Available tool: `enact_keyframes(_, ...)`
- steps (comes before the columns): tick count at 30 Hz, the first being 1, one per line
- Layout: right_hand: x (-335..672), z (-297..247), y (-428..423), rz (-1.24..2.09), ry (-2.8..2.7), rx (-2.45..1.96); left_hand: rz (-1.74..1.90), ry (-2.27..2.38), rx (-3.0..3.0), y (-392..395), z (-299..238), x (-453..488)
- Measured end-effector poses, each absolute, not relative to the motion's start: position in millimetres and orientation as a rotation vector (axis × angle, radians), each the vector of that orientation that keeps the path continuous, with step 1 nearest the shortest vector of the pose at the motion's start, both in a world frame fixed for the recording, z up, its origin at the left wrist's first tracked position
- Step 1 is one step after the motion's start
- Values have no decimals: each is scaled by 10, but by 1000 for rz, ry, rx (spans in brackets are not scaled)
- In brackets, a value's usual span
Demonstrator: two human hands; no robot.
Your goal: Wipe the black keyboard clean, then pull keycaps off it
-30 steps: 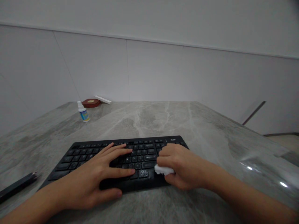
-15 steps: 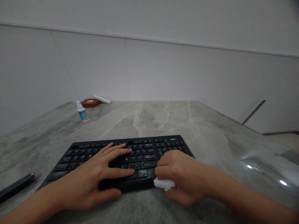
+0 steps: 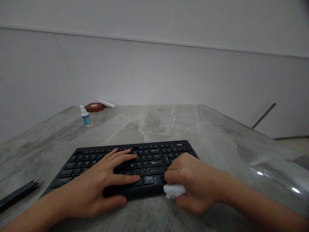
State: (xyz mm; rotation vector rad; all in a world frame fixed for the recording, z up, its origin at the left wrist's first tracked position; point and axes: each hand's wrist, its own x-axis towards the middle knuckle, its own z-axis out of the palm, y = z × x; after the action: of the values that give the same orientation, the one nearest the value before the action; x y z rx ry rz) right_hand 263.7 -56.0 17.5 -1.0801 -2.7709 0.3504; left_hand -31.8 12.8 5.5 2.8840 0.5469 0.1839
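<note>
A black keyboard (image 3: pixel 154 163) lies on the grey marbled table in front of me, its keys partly hidden by both hands. Spread flat over its middle, my left hand (image 3: pixel 101 180) has its fingers apart and the thumb near the front edge. My right hand (image 3: pixel 188 180) is closed around a crumpled white tissue (image 3: pixel 174 190) at the keyboard's right end. The tissue sticks out between thumb and fingers, by the front right edge; the rest of it is hidden in the hand.
A small white spray bottle (image 3: pixel 86 116) with a blue and yellow label stands far left. Behind it are a dark red case (image 3: pixel 94 107) and a white strip-like object (image 3: pixel 106 103). A black, pen-like object (image 3: pixel 18 194) lies left of the keyboard. A pale wall (image 3: pixel 159 74) rises behind the table (image 3: pixel 164 124).
My right hand has shifted slightly to the right with the tissue. My left hand stays in place on the keyboard. The whole view has moved a little.
</note>
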Motion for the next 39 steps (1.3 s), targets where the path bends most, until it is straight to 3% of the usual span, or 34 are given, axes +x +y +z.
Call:
enact_keyframes(7,2871,311,-442,30,-2370,-1213,191,547,2889,135,53,-313)
enact_keyframes(16,2800,277,-450,190,-2664,-1326,213,550,2869,136,43,-327)
enact_keyframes(39,2822,301,-438,344,-2655,-1375,198,547,2887,126,73,-308)
